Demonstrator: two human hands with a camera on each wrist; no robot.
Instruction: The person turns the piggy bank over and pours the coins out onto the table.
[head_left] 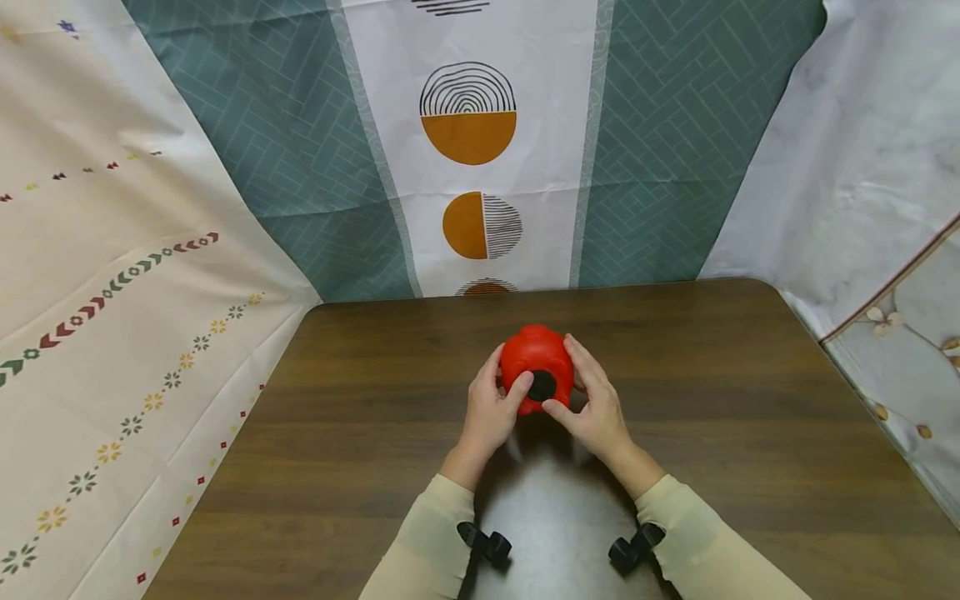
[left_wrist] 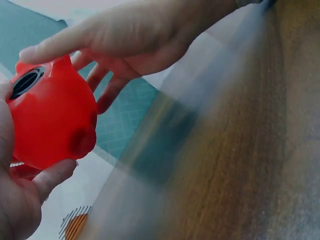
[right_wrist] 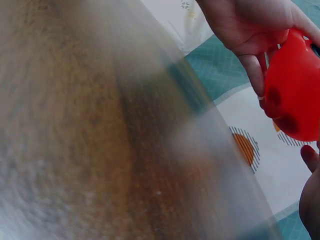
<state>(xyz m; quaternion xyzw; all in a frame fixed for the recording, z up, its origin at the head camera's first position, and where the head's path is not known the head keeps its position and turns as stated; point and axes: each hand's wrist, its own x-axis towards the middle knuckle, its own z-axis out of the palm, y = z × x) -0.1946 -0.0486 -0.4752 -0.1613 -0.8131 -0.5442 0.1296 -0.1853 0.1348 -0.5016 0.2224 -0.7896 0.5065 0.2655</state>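
A red piggy bank [head_left: 534, 354] is held up above the table, its round black stopper [head_left: 542, 386] facing me. My left hand [head_left: 491, 408] grips one side, with the thumb at the stopper's edge. From the other side my right hand [head_left: 600, 412] grips it, thumb low near the stopper. In the left wrist view the black slotted stopper [left_wrist: 28, 82] shows on the red body [left_wrist: 55, 117], with the left hand [left_wrist: 17, 200] below and the right hand [left_wrist: 135, 37] above. The right wrist view cuts the piggy bank [right_wrist: 295, 90] off at its edge.
The brown wooden table [head_left: 360, 400] carries a bright reflection near me. Behind it hangs a teal and white patterned cloth [head_left: 660, 192]. Cream cloth [head_left: 90, 275] borders the left side and white cloth [head_left: 862, 167] the right. Black wrist cameras [head_left: 491, 546] sit on both sleeves.
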